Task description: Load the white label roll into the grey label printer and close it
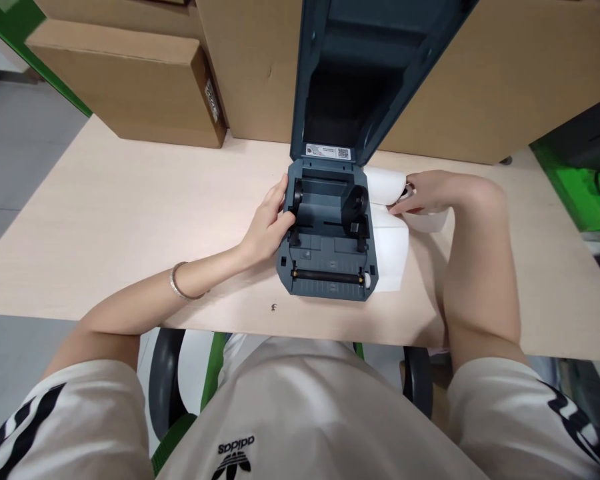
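Note:
A dark blue-grey label printer [330, 250] lies on the table with its lid [363, 87] swung up and back. Its roll bay shows no roll between the two black holders, and a black roller crosses the front. My left hand [269, 225] grips the printer's left side, thumb over the rim. Right of the printer, my right hand [430, 190] has its fingers closed at the end of a white paper label roll [384, 185]. A loose white strip of labels [393, 250] lies below the roll, partly behind the printer. The right fingertips are partly hidden.
A flat cardboard box [150, 93] stands at the back left of the pale wooden table [105, 220]. Large cardboard [455, 100] rises behind the printer. At the far right are a green surface [580, 193] and a dark object. Chair armrests [167, 380] sit below the table's front edge.

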A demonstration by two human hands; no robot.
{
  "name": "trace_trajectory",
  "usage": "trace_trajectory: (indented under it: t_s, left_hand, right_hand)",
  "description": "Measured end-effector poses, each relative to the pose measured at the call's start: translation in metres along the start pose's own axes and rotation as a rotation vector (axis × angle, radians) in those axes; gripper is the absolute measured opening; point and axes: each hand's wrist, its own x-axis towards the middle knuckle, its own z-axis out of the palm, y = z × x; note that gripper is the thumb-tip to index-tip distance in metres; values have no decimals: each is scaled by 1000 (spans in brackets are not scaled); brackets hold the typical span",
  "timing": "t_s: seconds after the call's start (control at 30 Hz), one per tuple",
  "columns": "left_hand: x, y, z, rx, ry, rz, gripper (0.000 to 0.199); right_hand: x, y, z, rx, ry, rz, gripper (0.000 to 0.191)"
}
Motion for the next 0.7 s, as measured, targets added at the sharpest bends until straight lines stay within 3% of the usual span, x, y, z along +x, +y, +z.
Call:
trace_trajectory:
  t_s: [0.03,0.1,0.27,0.53,0.7]
  left_hand:
    - [0,-1,0,5,-3,11,95]
    - [0,-3,-1,21,-8,29,94]
    - [2,-7,-2,56,-6,59,91]
    - [3,-9,-3,32,-12,68,91]
    - [2,-6,-3,42,-11,71,90]
  right_hand:
    - [-7,-11,-9,-47,-106,112,43]
    - [-16,-32,-21,-110,-169,274,39]
    - [-13,-57,-18,-164,-140,439,26]
    - [-4,-43,-9,-222,-34,409,32]
    - [-1,-22,-2,-200,87,247,27]
